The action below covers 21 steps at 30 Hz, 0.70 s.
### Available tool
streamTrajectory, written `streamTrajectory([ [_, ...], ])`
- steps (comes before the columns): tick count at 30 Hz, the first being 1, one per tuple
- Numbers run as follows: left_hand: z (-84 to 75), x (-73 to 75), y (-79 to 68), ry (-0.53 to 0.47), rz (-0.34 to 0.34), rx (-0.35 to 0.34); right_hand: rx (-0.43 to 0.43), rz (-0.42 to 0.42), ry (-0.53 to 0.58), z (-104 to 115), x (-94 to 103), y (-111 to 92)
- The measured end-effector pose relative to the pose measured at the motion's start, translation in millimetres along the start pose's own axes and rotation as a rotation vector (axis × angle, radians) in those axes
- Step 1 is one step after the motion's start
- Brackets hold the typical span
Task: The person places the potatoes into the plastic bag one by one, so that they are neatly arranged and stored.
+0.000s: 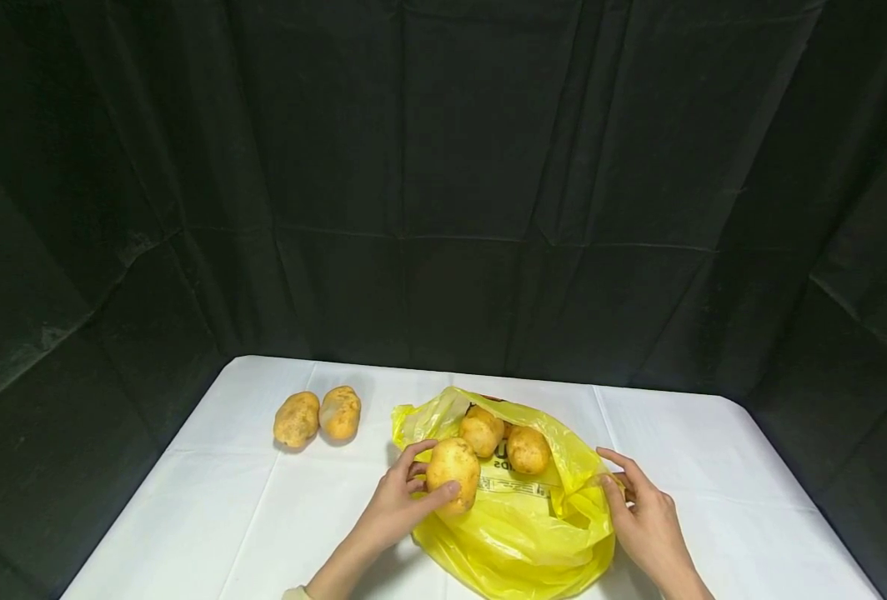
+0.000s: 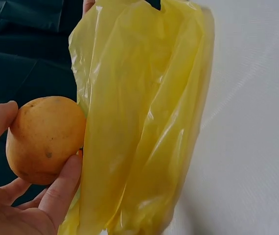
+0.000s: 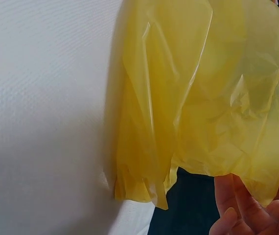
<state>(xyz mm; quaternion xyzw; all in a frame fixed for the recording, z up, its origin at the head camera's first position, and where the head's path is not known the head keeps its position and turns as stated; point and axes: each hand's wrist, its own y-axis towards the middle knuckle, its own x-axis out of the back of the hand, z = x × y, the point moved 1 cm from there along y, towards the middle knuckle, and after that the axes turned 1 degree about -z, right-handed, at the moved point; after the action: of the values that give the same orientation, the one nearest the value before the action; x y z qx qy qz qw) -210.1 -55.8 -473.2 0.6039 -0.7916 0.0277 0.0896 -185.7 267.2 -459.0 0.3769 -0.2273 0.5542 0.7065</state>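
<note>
In the head view my left hand [image 1: 402, 504] grips a large potato [image 1: 454, 473] over the left side of a yellow plastic bag [image 1: 518, 537]. Two more potatoes show inside the open bag: one potato [image 1: 482, 431] toward the back and another potato [image 1: 528, 450] to its right; a bit of a further one peeks out between them. My right hand [image 1: 642, 512] pinches the bag's right rim between thumb and fingers. Seen from the left wrist, the held potato [image 2: 46, 139] sits between thumb and fingers beside the bag's wall. The right wrist view shows fingers [image 3: 249, 205] at the bag's edge.
Side by side at the back left of the white-covered table [image 1: 218, 500] lie two loose potatoes, a left one [image 1: 297, 419] and a right one [image 1: 340, 413]. Black cloth [image 1: 458, 183] hangs behind the table and along both sides.
</note>
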Motion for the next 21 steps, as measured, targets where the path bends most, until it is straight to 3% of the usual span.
streamTrajectory([
  [9, -2.0, -9.5, 5.9, -0.003, -0.018, 0.002, -0.023, 0.016, -0.003, 1, 0.0, 0],
  [21, -2.2, -23.7, 13.7, 0.003, 0.021, -0.03, -0.02, 0.013, -0.005, 2, 0.3, 0],
])
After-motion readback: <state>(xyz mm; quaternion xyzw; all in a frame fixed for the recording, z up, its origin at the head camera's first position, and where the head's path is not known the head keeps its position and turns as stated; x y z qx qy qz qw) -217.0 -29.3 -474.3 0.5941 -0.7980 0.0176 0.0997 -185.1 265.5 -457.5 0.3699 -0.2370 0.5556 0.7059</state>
